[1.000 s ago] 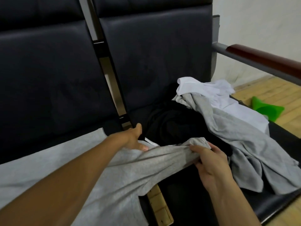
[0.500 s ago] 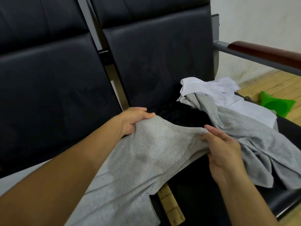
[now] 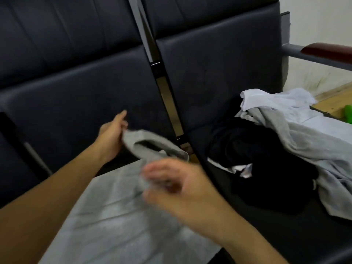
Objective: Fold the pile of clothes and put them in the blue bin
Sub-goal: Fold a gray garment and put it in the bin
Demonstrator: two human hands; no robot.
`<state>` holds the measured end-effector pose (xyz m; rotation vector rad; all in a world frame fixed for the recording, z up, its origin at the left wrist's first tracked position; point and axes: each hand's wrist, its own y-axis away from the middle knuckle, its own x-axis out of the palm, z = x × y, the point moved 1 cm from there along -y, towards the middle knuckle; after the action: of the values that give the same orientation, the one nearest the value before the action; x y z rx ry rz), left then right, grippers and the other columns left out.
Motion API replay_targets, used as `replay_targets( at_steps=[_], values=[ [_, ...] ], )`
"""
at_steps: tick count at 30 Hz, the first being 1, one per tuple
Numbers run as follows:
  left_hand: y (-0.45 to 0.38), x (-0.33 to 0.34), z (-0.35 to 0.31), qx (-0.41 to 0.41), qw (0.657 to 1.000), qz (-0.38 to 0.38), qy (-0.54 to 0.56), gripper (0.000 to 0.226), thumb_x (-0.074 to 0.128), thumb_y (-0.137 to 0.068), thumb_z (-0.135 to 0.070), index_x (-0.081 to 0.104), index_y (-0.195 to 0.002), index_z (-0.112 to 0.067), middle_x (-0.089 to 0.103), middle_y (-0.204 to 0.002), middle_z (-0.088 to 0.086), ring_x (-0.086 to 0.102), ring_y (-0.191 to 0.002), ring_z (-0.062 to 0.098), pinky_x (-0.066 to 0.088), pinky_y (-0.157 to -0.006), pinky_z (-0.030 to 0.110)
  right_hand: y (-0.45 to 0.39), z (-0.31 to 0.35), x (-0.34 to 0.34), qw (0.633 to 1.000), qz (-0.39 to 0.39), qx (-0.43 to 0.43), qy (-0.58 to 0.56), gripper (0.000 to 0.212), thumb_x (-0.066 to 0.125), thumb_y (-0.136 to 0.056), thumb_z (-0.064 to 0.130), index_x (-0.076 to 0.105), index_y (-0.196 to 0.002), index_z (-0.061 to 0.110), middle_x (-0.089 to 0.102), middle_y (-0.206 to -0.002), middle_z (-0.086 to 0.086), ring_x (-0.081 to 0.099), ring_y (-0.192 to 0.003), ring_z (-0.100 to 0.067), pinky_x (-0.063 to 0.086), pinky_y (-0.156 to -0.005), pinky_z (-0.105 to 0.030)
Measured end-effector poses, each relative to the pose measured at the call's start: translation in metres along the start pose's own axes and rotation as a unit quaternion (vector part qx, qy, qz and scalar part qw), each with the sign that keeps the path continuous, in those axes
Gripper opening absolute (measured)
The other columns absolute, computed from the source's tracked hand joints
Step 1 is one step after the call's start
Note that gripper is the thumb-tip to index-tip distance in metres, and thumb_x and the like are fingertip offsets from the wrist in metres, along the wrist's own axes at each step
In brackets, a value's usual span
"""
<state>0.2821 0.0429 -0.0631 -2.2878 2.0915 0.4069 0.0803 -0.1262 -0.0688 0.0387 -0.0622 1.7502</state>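
A light grey garment [image 3: 118,212] lies spread on the left seat, its upper edge lifted and rolled over. My left hand [image 3: 112,134] grips that raised edge at its far left end. My right hand [image 3: 175,185], blurred by motion, holds the near part of the same edge in front of the seat gap. On the right seat lies the pile: a black garment [image 3: 247,149], another grey garment [image 3: 308,147] draped over it, and a white garment [image 3: 274,100] at the back. No blue bin is in view.
Dark padded seat backs [image 3: 76,77] rise behind both seats, split by a metal bar [image 3: 167,103]. A wood-topped armrest [image 3: 327,52] stands at the far right. Beyond it are wooden floor and a green object [image 3: 347,113].
Both hands have carried the grey garment's edge leftward, away from the pile and over the left seat. The right hand is now blurred, mid-motion. The camera has swung left.
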Motion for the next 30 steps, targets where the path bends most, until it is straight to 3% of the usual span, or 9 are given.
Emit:
replay_targets(
  at_steps=[2,6,10,13,16,19,22,26,30],
  values=[
    [-0.005,-0.056,0.034,0.045,0.967,0.038,-0.249,0.045,0.056,-0.099,-0.038,0.062,-0.067,-0.007,0.064,-0.058,0.008,0.062,-0.059,0.021,0.050,-0.068,0.035,0.000,-0.022,0.001,0.993,0.088,0.062,0.057,0.043,0.080,-0.082,0.025,0.063,-0.121,0.037,0.063,-0.120,0.023,0.058,-0.113,0.006,0.052,-0.094,-0.021],
    [-0.018,-0.108,0.089,0.040,0.799,0.195,-0.567,0.023,0.051,-0.100,-0.035,0.068,-0.090,-0.024,0.075,-0.082,0.002,0.071,-0.079,0.012,0.057,-0.081,0.032,0.004,-0.060,-0.042,0.926,-0.052,0.165,0.336,0.056,0.074,-0.082,0.041,0.053,-0.132,0.031,0.052,-0.128,0.016,0.052,-0.122,-0.007,0.049,-0.095,-0.022],
    [-0.026,-0.061,0.101,0.197,0.708,0.309,-0.604,0.055,0.048,-0.100,-0.019,0.031,-0.144,-0.048,0.040,-0.148,-0.011,0.047,-0.128,0.009,0.044,-0.107,0.036,0.004,-0.079,-0.024,0.860,0.045,0.268,0.432,0.055,0.070,-0.082,0.036,0.047,-0.131,0.024,0.046,-0.127,0.001,0.049,-0.121,-0.019,0.048,-0.099,-0.035],
    [-0.024,0.008,0.092,0.306,0.632,0.333,-0.629,0.069,0.050,-0.101,-0.019,0.012,-0.156,-0.038,0.015,-0.161,-0.013,0.027,-0.143,0.011,0.033,-0.116,0.035,-0.005,-0.089,-0.004,0.832,0.034,0.222,0.508,0.052,0.058,-0.095,0.025,0.036,-0.142,0.022,0.044,-0.135,0.000,0.047,-0.126,-0.020,0.043,-0.096,-0.032],
    [-0.036,0.052,0.091,0.333,0.581,0.380,-0.638,0.066,0.051,-0.101,-0.012,0.021,-0.156,-0.032,0.022,-0.162,-0.008,0.020,-0.149,0.012,0.022,-0.121,0.031,-0.012,-0.090,-0.005,0.814,0.019,0.241,0.527,0.044,0.051,-0.101,0.021,0.035,-0.141,0.020,0.052,-0.130,-0.003,0.054,-0.122,-0.025,0.043,-0.083,-0.034],
    [-0.048,0.065,0.089,0.266,0.634,0.405,-0.603,0.047,0.053,-0.097,-0.009,0.045,-0.139,-0.029,0.055,-0.124,-0.003,0.049,-0.116,0.014,0.043,-0.102,0.034,-0.014,-0.088,-0.018,0.827,-0.024,0.247,0.505,0.017,0.047,-0.098,0.018,0.048,-0.115,0.019,0.053,-0.106,-0.004,0.057,-0.114,-0.029,0.039,-0.074,-0.034],
    [-0.055,0.057,0.089,0.194,0.689,0.403,-0.570,0.024,0.053,-0.095,-0.013,0.059,-0.109,-0.031,0.056,-0.085,-0.003,0.053,-0.081,0.015,0.048,-0.076,0.030,-0.014,-0.082,-0.035,0.816,-0.068,0.242,0.521,0.005,0.049,-0.096,0.022,0.052,-0.098,0.018,0.052,-0.097,-0.003,0.058,-0.107,-0.031,0.038,-0.070,-0.033],
    [-0.053,0.025,0.089,0.159,0.771,0.325,-0.523,0.008,0.064,-0.094,-0.020,0.067,-0.087,-0.022,0.055,-0.081,-0.002,0.051,-0.072,0.014,0.046,-0.070,0.028,-0.017,-0.085,-0.059,0.816,-0.144,0.179,0.531,0.030,0.045,-0.092,0.008,0.035,-0.067,0.021,0.044,-0.071,0.002,0.052,-0.071,-0.024,0.035,-0.048,-0.030],
    [-0.039,-0.037,0.050,0.194,0.852,0.184,-0.450,0.005,0.068,-0.092,-0.013,0.065,-0.088,-0.015,0.066,-0.091,0.005,0.063,-0.079,0.019,0.053,-0.079,0.036,-0.024,-0.068,-0.073,0.868,-0.251,0.024,0.429,0.026,0.049,-0.089,-0.002,0.062,-0.081,0.019,0.063,-0.078,-0.002,0.061,-0.072,-0.021,0.052,-0.065,-0.031]
  ],
)
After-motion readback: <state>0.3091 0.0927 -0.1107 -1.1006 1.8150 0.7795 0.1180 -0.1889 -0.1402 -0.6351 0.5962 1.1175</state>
